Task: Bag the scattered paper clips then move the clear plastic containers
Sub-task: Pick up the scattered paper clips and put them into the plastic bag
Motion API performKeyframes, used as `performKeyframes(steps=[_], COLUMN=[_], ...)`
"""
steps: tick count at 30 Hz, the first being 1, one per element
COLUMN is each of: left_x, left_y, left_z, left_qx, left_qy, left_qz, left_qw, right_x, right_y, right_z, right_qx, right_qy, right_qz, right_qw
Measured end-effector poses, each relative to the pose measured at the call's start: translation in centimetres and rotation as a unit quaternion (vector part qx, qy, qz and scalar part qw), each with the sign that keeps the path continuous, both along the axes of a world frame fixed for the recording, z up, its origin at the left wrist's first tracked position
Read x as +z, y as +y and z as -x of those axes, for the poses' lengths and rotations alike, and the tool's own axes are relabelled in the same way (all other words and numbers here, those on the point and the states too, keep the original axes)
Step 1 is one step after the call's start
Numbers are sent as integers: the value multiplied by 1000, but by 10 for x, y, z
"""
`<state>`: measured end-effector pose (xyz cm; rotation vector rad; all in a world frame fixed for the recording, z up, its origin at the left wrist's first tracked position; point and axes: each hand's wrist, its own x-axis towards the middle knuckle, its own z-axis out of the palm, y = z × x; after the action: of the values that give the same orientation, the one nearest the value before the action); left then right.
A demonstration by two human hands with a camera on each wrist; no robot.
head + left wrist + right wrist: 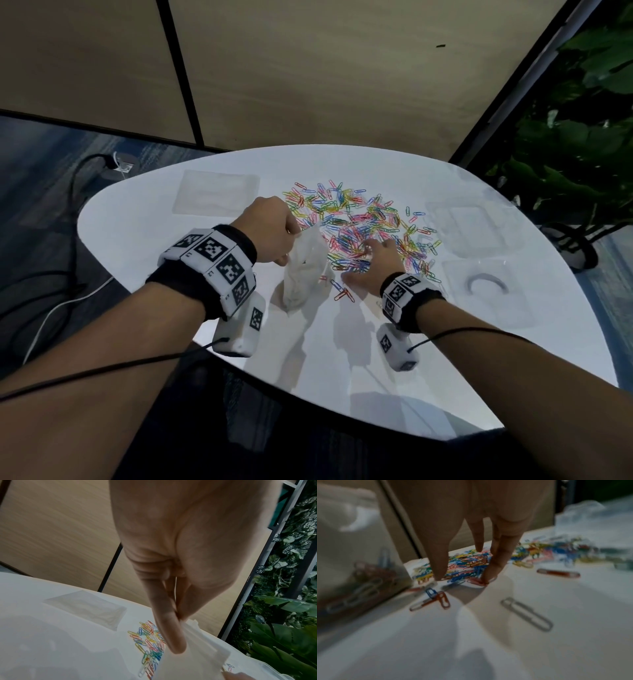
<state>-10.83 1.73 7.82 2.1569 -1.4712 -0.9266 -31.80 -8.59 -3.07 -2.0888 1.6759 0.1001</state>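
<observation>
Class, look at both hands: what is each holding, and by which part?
The left hand pinches the plastic bag by its top edge. The right hand holds nothing; its spread fingers touch the paper clips.

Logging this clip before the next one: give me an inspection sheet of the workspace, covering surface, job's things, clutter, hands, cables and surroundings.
Surface: white rounded table, glossy.
Job's things: coloured paper clips spread mid-table, a few strays nearer the person; plastic bag with some clips already inside; two clear plastic containers at the right; flat spare bag at the far left.
Clutter: nothing seen.
Hands: left hand pinches the bag's top edge; right hand has its fingers spread down on the clips.
Cables: thin black leads from the wrist units; black and white cables on the floor, left.
Surroundings: wood-panel wall, blue carpet, leafy plants on the right.
</observation>
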Motion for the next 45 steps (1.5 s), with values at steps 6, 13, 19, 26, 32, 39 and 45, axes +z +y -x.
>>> performKeyframes(steps=[6,13,19,26,32,39,45], left_x=[1,-1,-3,-1,1,5,8], left_y=[1,2,0,-2,0,1,2], left_z=[-2,-1,1,4,7,6,1], left_qx=[-4,-9,-14,-18,-10,8,16], left_qy=[2,4,3,11,35,44,23], left_qz=[-1,-6,-8,-9,4,8,4], left_qw=[1000,1000,1000,1000,999,999,1000], right_x=[-9,3,21,85,98,103,64], right_y=[9,3,-20,-10,37,40,11], right_z=[-12,-17,13,-6,-43,-45,14], right_qx=[123,142,-30,-200,-96,-1,-23], right_qy=[62,78,-38,-523,-481,-370,29], right_qz=[60,73,-4,-301,-285,-151,-144], right_qw=[989,984,999,772,824,917,989])
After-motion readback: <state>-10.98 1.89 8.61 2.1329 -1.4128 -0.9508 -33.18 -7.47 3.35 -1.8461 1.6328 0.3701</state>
